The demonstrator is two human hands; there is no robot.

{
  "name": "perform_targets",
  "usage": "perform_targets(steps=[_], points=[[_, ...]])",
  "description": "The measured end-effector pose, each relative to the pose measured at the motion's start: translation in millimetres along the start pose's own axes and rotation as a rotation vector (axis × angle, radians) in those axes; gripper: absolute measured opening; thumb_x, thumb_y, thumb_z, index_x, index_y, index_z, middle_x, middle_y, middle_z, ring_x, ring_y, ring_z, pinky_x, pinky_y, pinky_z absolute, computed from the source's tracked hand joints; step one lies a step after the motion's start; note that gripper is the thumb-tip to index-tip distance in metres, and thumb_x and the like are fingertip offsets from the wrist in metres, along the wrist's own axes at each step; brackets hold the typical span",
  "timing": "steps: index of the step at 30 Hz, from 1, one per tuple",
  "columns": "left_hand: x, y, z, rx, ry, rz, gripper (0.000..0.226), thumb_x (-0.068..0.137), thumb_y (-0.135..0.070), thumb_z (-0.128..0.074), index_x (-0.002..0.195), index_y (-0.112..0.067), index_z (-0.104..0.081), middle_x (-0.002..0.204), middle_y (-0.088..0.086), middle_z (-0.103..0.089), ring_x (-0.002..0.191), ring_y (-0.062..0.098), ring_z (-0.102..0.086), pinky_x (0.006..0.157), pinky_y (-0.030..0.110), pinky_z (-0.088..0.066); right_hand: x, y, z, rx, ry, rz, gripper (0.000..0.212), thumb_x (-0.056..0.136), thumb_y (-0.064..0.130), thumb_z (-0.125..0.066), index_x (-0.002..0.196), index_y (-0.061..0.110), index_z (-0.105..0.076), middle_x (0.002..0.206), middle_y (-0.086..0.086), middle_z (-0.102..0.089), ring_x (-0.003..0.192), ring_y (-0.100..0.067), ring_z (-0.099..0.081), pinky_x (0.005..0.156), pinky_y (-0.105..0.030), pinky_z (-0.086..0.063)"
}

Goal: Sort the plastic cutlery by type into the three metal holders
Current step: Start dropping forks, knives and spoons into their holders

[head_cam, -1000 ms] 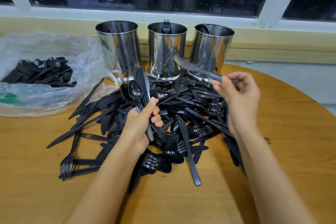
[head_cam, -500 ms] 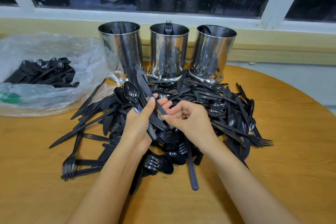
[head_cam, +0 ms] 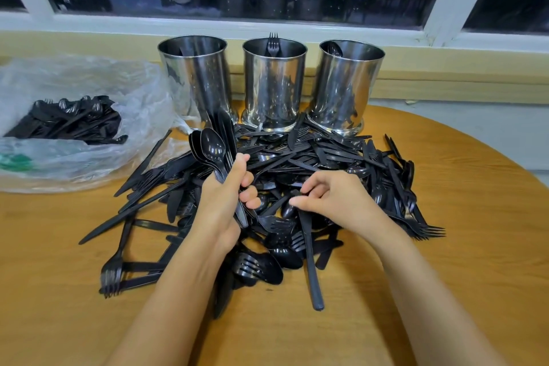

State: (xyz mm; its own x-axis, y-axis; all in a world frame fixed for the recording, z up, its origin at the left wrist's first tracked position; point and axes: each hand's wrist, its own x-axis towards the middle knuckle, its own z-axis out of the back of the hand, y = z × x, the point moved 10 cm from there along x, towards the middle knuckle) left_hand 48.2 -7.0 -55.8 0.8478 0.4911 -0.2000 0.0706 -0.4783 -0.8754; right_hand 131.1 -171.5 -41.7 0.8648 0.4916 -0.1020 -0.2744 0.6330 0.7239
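Cutlery (head_cam: 326,157) of black plastic lies heaped on the wooden counter (head_cam: 445,276), just before three metal holders in a row: left holder (head_cam: 196,80), middle holder (head_cam: 274,89) and right holder (head_cam: 346,89). A fork (head_cam: 273,43) stands tines-up in the middle holder, and a spoon bowl (head_cam: 335,47) shows inside the right holder. The left hand (head_cam: 221,202) is clenched round a bundle (head_cam: 212,148) of spoons and knives held upright above the heap. The right hand (head_cam: 335,199) reaches into the heap, its fingers (head_cam: 309,183) pinching the upper end of a long utensil (head_cam: 312,261) whose type cannot be told. A clear plastic bag (head_cam: 89,80) holding more black pieces lies at the left.
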Motion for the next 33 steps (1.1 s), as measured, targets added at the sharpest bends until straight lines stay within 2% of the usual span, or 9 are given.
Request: perform_targets(steps=[4, 6, 9, 11, 15, 18, 21, 28, 33], points=[[-1.1, 4.9, -6.3, 0.007, 0.049, 0.048, 0.016, 0.099, -0.025, -0.055, 0.103, -0.01, -0.058, 0.061, -0.005, -0.043, 0.048, 0.008, -0.034, 0.044, 0.02, -0.035, 0.5, 5.0, -2.3, 0.015, -0.006, 0.025, 0.025, 0.08, 0.028, -0.079, 0.101, 0.022, -0.067, 0.077, 0.003, -0.069, 0.077, -0.012, -0.066, 0.077, -0.022, -0.052], [-2.2, 8.3, -9.5, 0.004, 0.083, 0.075, 0.016, 0.099, -0.026, -0.054, 0.096, -0.01, -0.053, 0.062, -0.004, -0.045, 0.047, 0.008, -0.038, 0.045, 0.02, -0.038, -1.3, 12.4, 7.6, 0.217, -0.062, 0.065, 0.015, 0.084, 0.02, -0.075, 0.097, 0.021, -0.07, 0.077, -0.005, -0.068, 0.072, -0.012, -0.066, 0.066, -0.008, -0.048], [-7.4, 11.5, -19.3, 0.065, 0.154, 0.098, 0.026, 0.099, -0.028, -0.053, 0.083, -0.009, -0.056, 0.068, 0.003, -0.059, 0.052, 0.012, -0.054, 0.051, 0.023, -0.051, -8.0, 21.0, 27.3, 0.543, -0.149, 0.132, 0.008, 0.091, 0.016, -0.065, 0.095, 0.02, -0.07, 0.072, -0.002, -0.057, 0.053, -0.005, -0.049, 0.049, -0.013, -0.039], [-12.8, 16.6, -29.4, 0.111, 0.232, 0.135, 0.028, 0.1, -0.027, -0.05, 0.094, -0.003, -0.065, 0.085, 0.009, -0.074, 0.072, 0.017, -0.072, 0.065, 0.026, -0.059, -11.3, 22.9, 35.1, 0.724, -0.182, 0.157, 0.009, 0.094, 0.017, -0.061, 0.099, 0.013, -0.067, 0.07, 0.0, -0.055, 0.052, -0.006, -0.045, 0.047, -0.016, -0.038], [-32.1, 32.2, -53.5, 0.275, 0.49, 0.223, 0.035, 0.103, -0.029, -0.046, 0.109, -0.003, -0.069, 0.11, 0.014, -0.073, 0.106, 0.027, -0.07, 0.093, 0.039, -0.055, -14.8, 22.2, 46.3, 0.783, -0.298, 0.206, 0.006, 0.097, 0.019, -0.058, 0.097, 0.014, -0.062, 0.068, 0.008, -0.055, 0.052, -0.006, -0.045, 0.047, -0.017, -0.039], [-38.8, 35.8, -60.3, 0.39, 0.555, 0.199, 0.036, 0.103, -0.028, -0.045, 0.109, 0.0, -0.069, 0.095, 0.008, -0.076, 0.087, 0.021, -0.072, 0.079, 0.03, -0.058, -17.3, 22.5, 51.2, 0.706, -0.384, 0.244, 0.003, 0.095, 0.016, -0.06, 0.093, 0.017, -0.062, 0.068, 0.013, -0.055, 0.051, -0.005, -0.047, 0.047, -0.017, -0.04], [-36.7, 33.7, -60.5, 0.373, 0.54, 0.167, 0.034, 0.102, -0.028, -0.049, 0.103, 0.003, -0.064, 0.077, 0.01, -0.063, 0.057, 0.015, -0.051, 0.057, 0.024, -0.046, -17.2, 28.6, 46.4, 0.734, -0.355, 0.269, 0.004, 0.092, 0.011, -0.064, 0.096, 0.014, -0.064, 0.071, 0.01, -0.058, 0.051, -0.006, -0.052, 0.049, -0.018, -0.044], [-19.7, 10.1, -44.3, 0.158, 0.396, 0.082, 0.019, 0.1, -0.021, -0.052, 0.086, -0.014, -0.042, 0.068, 0.0, -0.045, 0.051, 0.009, -0.036, 0.049, 0.02, -0.038, -11.3, 0.7, 65.0, 0.871, -0.449, 0.199, 0.013, 0.097, 0.015, -0.056, 0.107, 0.012, -0.064, 0.083, -0.003, -0.063, 0.061, -0.012, -0.061, 0.055, -0.02, -0.05], [-8.5, -0.5, -26.0, 0.179, 0.282, -0.003, 0.018, 0.099, -0.021, -0.054, 0.089, -0.006, -0.049, 0.064, 0.0, -0.041, 0.05, 0.009, -0.035, 0.048, 0.02, -0.039, -2.7, -20.1, 70.3, 0.513, -0.507, 0.129, 0.007, 0.095, 0.012, -0.06, 0.097, 0.011, -0.066, 0.078, 0.0, -0.066, 0.056, -0.004, -0.057, 0.053, -0.017, -0.048]])
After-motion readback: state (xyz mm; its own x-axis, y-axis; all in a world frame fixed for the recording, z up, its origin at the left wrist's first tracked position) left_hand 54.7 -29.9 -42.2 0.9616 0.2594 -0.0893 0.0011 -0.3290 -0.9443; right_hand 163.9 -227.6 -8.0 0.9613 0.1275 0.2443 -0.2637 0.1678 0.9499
